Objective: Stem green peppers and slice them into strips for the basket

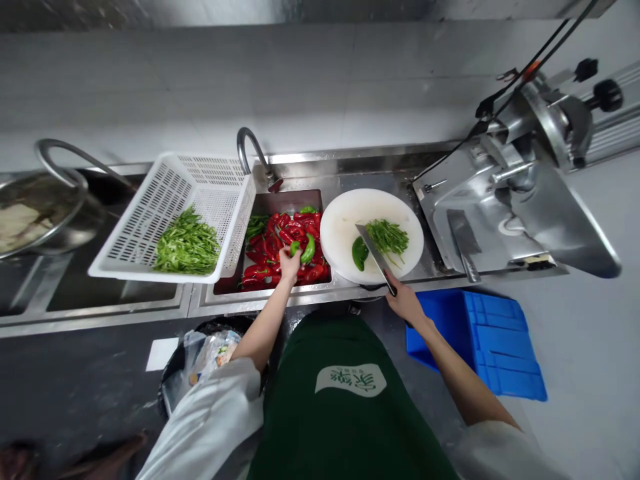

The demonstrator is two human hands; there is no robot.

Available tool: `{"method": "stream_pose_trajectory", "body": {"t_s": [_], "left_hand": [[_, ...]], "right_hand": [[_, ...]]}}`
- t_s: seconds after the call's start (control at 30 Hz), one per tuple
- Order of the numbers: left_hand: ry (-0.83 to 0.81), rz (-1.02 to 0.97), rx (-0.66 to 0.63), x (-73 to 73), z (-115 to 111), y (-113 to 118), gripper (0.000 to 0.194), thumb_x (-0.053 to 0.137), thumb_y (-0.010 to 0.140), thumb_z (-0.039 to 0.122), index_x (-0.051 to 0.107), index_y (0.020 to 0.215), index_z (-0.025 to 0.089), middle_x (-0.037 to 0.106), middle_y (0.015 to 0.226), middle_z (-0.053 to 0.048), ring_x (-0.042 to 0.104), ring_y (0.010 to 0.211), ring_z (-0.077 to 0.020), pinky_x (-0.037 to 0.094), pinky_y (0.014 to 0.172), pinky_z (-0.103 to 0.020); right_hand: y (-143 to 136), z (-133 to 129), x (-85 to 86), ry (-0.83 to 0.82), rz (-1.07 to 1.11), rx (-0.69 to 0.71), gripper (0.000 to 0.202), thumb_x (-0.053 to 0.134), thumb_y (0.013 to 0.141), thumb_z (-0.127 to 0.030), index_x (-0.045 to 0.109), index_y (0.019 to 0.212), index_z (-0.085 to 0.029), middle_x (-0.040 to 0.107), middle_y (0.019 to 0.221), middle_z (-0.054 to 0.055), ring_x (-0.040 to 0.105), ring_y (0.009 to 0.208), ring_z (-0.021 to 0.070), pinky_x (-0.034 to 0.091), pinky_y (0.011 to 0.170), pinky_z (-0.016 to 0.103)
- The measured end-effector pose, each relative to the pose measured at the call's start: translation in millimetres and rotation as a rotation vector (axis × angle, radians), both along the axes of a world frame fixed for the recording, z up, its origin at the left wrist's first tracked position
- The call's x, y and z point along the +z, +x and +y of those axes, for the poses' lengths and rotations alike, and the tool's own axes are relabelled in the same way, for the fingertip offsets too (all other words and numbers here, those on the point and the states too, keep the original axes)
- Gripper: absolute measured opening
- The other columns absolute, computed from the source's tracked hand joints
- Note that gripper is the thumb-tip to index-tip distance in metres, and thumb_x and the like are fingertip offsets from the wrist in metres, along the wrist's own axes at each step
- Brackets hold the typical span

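Observation:
My left hand (289, 264) reaches over the sink (227, 285), its fingers closed round a green pepper (295, 247). Another curved green pepper (309, 249) lies just to the right of those fingers. Many red peppers (270, 248) fill the sink below. In my right hand (404, 305) is the handle of a kitchen knife (376, 254). The blade points away from me over the round white cutting board (345, 210). Left of the blade sits a dark green pepper (359, 253); on its right is a pile of cut green strips (387, 237).
A white plastic basket (135, 220) holding green strips (187, 243) stands left of the sink. Behind the sink rises a curved faucet (250, 147). On the right are a metal slicer (530, 193), a second knife (464, 247) and blue bins (500, 343) below. A bagged bin (200, 360) stands below left.

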State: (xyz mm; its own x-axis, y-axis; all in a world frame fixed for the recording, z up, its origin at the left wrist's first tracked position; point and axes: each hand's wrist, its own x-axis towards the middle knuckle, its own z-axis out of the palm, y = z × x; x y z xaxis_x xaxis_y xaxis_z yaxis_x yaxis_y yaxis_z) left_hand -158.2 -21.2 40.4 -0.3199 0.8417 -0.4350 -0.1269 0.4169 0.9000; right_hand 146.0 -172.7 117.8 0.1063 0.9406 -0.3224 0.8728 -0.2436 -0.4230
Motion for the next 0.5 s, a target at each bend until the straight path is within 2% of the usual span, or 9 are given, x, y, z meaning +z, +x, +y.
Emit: {"method": "stream_pose_trajectory", "body": {"t_s": [0.07,0.17,0.23,0.3,0.37,0.4,0.47,0.5], "left_hand": [[0.066,0.054,0.007,4.7,34,30,0.035,0.065,0.082,0.020,0.043,0.109,0.020,0.062,0.083,0.001,0.056,0.051,-0.0085,0.048,0.052,-0.023],[0.151,0.164,0.018,9.7,82,73,0.039,0.070,0.080,0.019,0.045,0.110,0.018,0.063,0.092,-0.004,0.061,0.067,-0.0124,0.053,0.067,-0.028],[0.178,0.223,-0.020,12.0,108,95,0.044,0.073,0.078,0.020,0.046,0.112,0.016,0.063,0.096,-0.008,0.062,0.075,-0.0159,0.053,0.073,-0.031],[0.240,0.324,-0.045,13.8,123,107,0.051,0.077,0.074,0.022,0.048,0.114,0.013,0.061,0.104,-0.013,0.062,0.088,-0.0200,0.052,0.082,-0.034],[0.327,0.478,-0.043,13.8,124,113,0.049,0.078,0.073,0.026,0.052,0.112,0.012,0.058,0.111,-0.017,0.059,0.101,-0.0240,0.048,0.091,-0.037],[0.356,0.549,-0.072,12.3,117,116,0.042,0.076,0.076,0.030,0.055,0.107,0.012,0.058,0.109,-0.017,0.058,0.103,-0.0252,0.047,0.093,-0.037],[0.360,0.636,-0.245,5.2,90,123,0.028,0.070,0.081,0.039,0.060,0.092,0.015,0.061,0.096,-0.014,0.059,0.097,-0.0261,0.047,0.089,-0.038],[0.341,0.653,-0.372,-0.3,72,128,0.028,0.068,0.082,0.043,0.060,0.083,0.017,0.061,0.087,-0.011,0.060,0.091,-0.0261,0.048,0.085,-0.038]], "right_hand": [[12,-4,4.9,0.031,0.190,-0.076,0.072,0.045,0.082,-0.018,0.034,0.153,-0.012,0.073,0.096,0.008,0.067,0.074,0.0177,0.052,0.073,0.027],[26,-14,5.9,-0.078,0.390,-0.163,0.075,0.044,0.082,-0.024,0.031,0.153,-0.009,0.067,0.071,0.000,0.053,0.046,0.0124,0.048,0.052,0.025],[37,-19,4.5,-0.153,0.477,-0.188,0.076,0.045,0.081,-0.027,0.031,0.154,-0.009,0.060,0.061,-0.004,0.046,0.039,0.0112,0.044,0.045,0.024],[47,-20,2.3,-0.193,0.543,-0.193,0.077,0.046,0.080,-0.029,0.031,0.153,-0.010,0.055,0.054,-0.007,0.045,0.036,0.0115,0.043,0.043,0.024],[59,-19,-0.6,-0.218,0.600,-0.190,0.079,0.047,0.079,-0.030,0.030,0.153,-0.009,0.051,0.049,-0.009,0.044,0.035,0.0121,0.042,0.041,0.024],[64,-17,-2.3,-0.230,0.626,-0.184,0.079,0.047,0.079,-0.031,0.030,0.153,-0.008,0.049,0.047,-0.010,0.045,0.035,0.0126,0.042,0.041,0.024],[75,-10,-5.7,-0.257,0.674,-0.166,0.079,0.047,0.079,-0.032,0.031,0.151,-0.006,0.047,0.044,-0.010,0.046,0.035,0.0134,0.043,0.041,0.023],[81,-6,-7.5,-0.272,0.695,-0.155,0.077,0.047,0.079,-0.032,0.033,0.150,-0.006,0.047,0.043,-0.011,0.047,0.035,0.0136,0.043,0.041,0.023]]}}
